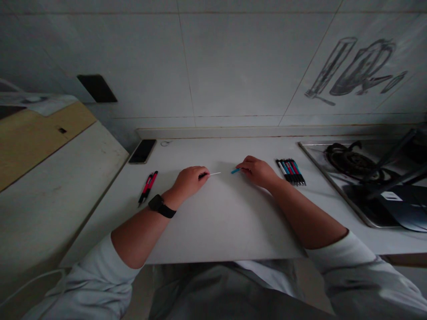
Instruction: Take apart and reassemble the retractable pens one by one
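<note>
My left hand (191,181), wearing a black watch (161,206), is closed in a pinch on a dark pen part. A thin white pen refill (215,173) juts out of it to the right. Opposite, with a small gap between, my right hand (259,171) pinches a blue pen barrel (235,170), its end pointing left; the fingers cover the rest. Two red and black pens (148,188) lie left of my left hand. Beyond my right wrist, several pens (291,172) in white, blue, red and black lie side by side.
On the white counter (213,222), a phone (143,151) lies at the back left near a small ring-shaped item (164,143). A gas stove (353,164) with a dark pan-like object (405,204) borders the right. A pale cabinet (56,186) stands at the left; a tiled wall (233,66) rises behind.
</note>
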### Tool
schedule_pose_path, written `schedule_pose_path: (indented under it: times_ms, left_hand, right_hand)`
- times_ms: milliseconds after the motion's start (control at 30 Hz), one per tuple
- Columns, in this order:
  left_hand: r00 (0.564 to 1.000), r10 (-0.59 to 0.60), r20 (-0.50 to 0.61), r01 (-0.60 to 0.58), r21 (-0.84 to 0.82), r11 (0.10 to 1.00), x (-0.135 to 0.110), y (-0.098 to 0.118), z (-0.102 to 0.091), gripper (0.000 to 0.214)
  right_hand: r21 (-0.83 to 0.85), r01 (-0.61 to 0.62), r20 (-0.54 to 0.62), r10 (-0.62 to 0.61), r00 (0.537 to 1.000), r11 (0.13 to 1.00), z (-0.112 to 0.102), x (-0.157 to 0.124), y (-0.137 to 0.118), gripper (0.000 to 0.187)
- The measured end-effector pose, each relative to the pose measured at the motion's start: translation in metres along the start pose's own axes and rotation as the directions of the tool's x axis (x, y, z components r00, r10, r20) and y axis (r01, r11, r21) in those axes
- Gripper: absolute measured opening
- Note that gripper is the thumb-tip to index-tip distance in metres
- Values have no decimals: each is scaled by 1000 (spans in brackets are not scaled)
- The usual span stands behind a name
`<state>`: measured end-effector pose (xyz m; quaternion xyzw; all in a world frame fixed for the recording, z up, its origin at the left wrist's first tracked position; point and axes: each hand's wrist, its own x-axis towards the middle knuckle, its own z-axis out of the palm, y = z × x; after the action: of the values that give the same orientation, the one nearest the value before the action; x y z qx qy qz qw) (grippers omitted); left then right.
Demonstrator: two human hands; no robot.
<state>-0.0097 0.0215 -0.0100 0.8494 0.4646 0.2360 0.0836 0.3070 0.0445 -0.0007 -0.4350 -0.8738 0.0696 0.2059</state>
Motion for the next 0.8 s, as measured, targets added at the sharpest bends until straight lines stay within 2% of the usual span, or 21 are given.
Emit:
schedule_pose_path:
  times_ms: [533,800]
  left_hand:
    - [1000,8,29,-8,6,1000,0,0,0,11]
    - [999,16,43,-17,20,1000,0,-1,0,13]
  right_hand:
    - [-144,3,22,0,1000,990,-7,2,-17,33]
    - [-137,14,1,-14,1000,991,-11,-1,-5,32]
